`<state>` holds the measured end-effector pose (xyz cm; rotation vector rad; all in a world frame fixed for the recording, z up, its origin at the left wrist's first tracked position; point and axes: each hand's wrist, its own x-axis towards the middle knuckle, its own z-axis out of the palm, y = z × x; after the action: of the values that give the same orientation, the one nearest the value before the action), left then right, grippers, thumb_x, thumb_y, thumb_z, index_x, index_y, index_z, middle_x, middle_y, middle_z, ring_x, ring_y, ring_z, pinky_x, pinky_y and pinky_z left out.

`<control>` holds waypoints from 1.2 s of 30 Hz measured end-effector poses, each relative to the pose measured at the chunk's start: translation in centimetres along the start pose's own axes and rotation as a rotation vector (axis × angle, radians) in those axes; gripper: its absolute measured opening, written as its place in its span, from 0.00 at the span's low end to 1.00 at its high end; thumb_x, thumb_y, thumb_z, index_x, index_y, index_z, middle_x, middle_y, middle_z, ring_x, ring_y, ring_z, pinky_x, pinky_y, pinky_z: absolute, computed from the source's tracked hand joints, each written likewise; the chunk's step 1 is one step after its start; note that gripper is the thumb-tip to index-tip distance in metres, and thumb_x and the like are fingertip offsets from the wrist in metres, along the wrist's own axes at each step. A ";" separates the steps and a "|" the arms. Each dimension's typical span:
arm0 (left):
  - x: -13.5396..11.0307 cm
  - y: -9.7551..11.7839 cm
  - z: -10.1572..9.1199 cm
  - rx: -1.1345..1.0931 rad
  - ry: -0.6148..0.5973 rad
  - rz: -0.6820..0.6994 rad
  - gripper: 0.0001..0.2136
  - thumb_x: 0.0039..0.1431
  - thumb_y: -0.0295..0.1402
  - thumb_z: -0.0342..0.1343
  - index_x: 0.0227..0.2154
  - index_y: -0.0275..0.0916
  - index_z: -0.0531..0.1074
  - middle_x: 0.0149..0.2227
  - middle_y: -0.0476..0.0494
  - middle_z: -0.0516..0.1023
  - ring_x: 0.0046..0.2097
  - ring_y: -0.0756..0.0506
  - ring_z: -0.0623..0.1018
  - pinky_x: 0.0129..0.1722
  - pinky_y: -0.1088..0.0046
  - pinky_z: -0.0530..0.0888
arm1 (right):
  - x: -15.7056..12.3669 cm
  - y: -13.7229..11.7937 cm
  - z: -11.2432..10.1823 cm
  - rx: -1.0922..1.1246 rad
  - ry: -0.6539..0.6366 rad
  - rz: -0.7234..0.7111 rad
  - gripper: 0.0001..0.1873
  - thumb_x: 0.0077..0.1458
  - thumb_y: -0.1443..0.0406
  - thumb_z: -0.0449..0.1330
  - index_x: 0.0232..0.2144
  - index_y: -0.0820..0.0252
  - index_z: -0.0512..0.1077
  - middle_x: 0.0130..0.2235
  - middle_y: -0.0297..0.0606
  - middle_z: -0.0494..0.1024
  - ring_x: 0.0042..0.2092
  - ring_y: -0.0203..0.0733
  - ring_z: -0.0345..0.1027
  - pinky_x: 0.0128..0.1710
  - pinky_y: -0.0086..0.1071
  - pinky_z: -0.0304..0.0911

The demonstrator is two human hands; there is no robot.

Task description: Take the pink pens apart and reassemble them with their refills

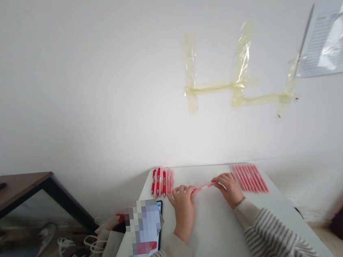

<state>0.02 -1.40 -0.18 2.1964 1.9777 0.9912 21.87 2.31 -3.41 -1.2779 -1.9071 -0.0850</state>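
Note:
A pink pen (204, 187) with a small white label is held level between my two hands, just over the white table (214, 230). My left hand (184, 203) pinches its left end. At the right end, the fingers of my right hand (229, 188) are closed on the same pen. Beyond my left hand lies a group of red and pink pens (161, 182), side by side. To the right of my right hand, several pink pens (250, 178) lie in a neat slanted row.
A phone (160, 227), partly blurred out, lies along the table's left side. Bags (107, 247) stand on the floor to the left, below a dark desk (18, 187). The white wall behind carries yellowed tape (213, 88) and a paper sheet (327, 38).

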 end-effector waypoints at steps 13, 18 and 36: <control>0.1 0.0 -0.1 -0.056 0.009 0.027 0.11 0.64 0.32 0.51 0.37 0.52 0.79 0.39 0.47 0.75 0.46 0.42 0.66 0.51 0.57 0.59 | 0.3 0.6 0.1 -0.046 0.044 -0.048 0.08 0.64 0.59 0.58 0.37 0.49 0.77 0.37 0.37 0.79 0.47 0.49 0.65 0.48 0.42 0.59; 0.3 0.2 -0.4 -0.046 -0.005 0.028 0.12 0.63 0.32 0.51 0.36 0.51 0.80 0.38 0.46 0.75 0.46 0.41 0.65 0.51 0.56 0.59 | 0.3 0.7 0.4 -0.021 0.033 -0.037 0.10 0.64 0.57 0.57 0.36 0.51 0.77 0.39 0.39 0.79 0.47 0.49 0.65 0.48 0.43 0.59; 0.1 0.3 -0.4 0.009 -0.005 0.000 0.11 0.65 0.38 0.50 0.40 0.54 0.79 0.42 0.46 0.76 0.51 0.40 0.67 0.59 0.47 0.54 | 0.8 0.5 -0.3 0.642 -0.021 0.271 0.18 0.52 0.48 0.66 0.34 0.54 0.77 0.37 0.39 0.80 0.45 0.50 0.70 0.52 0.49 0.64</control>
<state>0.07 -1.48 0.27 2.2010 1.9842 0.9772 22.30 2.98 -2.89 -1.0664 -1.5659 0.6329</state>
